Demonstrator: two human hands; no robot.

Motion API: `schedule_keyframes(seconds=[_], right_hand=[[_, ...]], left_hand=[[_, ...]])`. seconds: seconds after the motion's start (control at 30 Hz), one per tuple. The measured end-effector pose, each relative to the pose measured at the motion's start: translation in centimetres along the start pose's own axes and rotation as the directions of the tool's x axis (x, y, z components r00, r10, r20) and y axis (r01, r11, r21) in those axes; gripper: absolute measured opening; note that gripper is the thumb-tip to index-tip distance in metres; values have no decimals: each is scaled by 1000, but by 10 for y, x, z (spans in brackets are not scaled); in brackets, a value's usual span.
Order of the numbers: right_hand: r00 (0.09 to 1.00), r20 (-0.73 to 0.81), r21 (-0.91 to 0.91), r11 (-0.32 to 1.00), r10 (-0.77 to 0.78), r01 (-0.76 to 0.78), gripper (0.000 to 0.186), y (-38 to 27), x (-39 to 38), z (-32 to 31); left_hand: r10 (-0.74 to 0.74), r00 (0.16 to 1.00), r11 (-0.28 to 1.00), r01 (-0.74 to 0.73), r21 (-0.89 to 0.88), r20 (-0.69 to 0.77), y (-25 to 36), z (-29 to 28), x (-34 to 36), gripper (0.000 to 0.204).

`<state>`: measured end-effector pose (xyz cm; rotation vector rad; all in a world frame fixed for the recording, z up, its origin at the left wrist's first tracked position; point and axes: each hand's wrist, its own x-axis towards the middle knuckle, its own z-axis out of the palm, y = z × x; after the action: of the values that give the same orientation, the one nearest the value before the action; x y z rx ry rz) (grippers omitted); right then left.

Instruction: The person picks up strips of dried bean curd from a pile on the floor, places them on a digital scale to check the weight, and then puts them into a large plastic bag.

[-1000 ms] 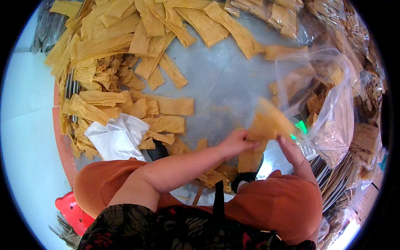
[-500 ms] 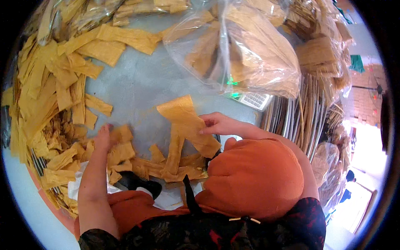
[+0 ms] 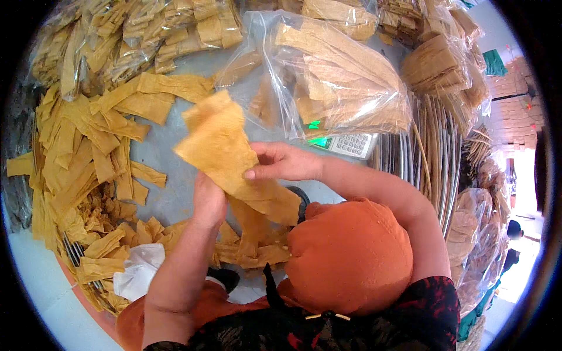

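A broad, wrinkled yellow sheet, which looks like dried tofu skin [image 3: 219, 137], is raised in front of me. My right hand [image 3: 281, 162] pinches its right edge, thumb on top. At its lower left side, my left hand [image 3: 209, 199] grips it from below, with the fingers mostly hidden behind the sheet. A narrower strip [image 3: 249, 225] hangs under it toward my lap. Below both hands, a band of loose yellow pieces [image 3: 266, 255] lies along the near side, beside my orange-covered knee [image 3: 351, 251].
Loose yellow sheets [image 3: 76, 146] are heaped at the left. Filled clear bags [image 3: 345, 76] stand at the back and right. A keypad scale [image 3: 351, 145] with a green display sits partly under one bag. Upright thin sticks or sheets [image 3: 430, 146] are packed at the right; white paper [image 3: 139, 272] lies near left.
My left hand has come from the loose pieces at the left over to the sheet and now grips it. The sheet has been lifted and shifted leftward, with my right hand still on it.
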<state>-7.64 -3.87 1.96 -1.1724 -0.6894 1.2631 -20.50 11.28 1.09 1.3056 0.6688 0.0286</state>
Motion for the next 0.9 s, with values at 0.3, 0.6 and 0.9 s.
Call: schedule_keyframes(seconds=[0.3, 0.6, 0.9], right_hand=[[899, -201, -34, 920, -388, 389, 49, -48, 20, 30], [734, -317, -891, -76, -600, -447, 68, -97, 9, -45], [408, -510, -860, 447, -757, -246, 30, -113, -29, -67]], left_hand=[[400, 916, 909, -399, 119, 22, 56, 12, -15, 51], [135, 959, 938, -204, 279, 248, 83, -14, 64, 57], [-102, 742, 947, -131, 292, 663, 137, 50, 115, 68]])
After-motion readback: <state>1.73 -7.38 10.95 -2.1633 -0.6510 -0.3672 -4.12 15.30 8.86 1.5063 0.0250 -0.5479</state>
